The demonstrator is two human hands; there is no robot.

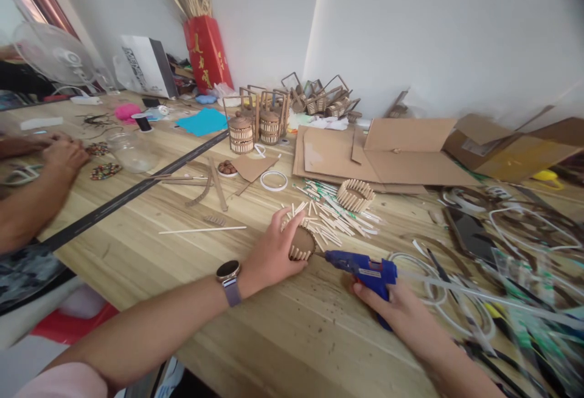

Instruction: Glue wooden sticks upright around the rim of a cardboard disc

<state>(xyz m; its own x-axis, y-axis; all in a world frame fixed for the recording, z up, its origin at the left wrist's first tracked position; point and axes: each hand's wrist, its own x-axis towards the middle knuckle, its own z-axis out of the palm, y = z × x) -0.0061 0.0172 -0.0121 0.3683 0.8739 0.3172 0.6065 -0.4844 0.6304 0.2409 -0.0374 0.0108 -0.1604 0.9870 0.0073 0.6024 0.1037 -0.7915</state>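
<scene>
My left hand (271, 251), with a watch (229, 272) on its wrist, grips a round cardboard base (303, 241) with short wooden sticks standing along its edge. Part of that base is hidden behind the fingers. In my right hand (396, 307) is a blue glue gun (362, 267), its nozzle pointing left at the base's rim. Whether the tip touches the rim I cannot tell. A clear glue stick (438, 281) runs out of the gun's back. Loose short sticks (335, 221) lie just beyond the base, beside a finished-looking ring of sticks (356, 195).
Cardboard sheets (337, 154) lie behind the sticks, and small lidded baskets (241, 133) stand at the back. Cables (474, 307) and plastic packets crowd the right side. At the left, another person's hands (66, 151) rest near beads (106, 171) and a jar (130, 151).
</scene>
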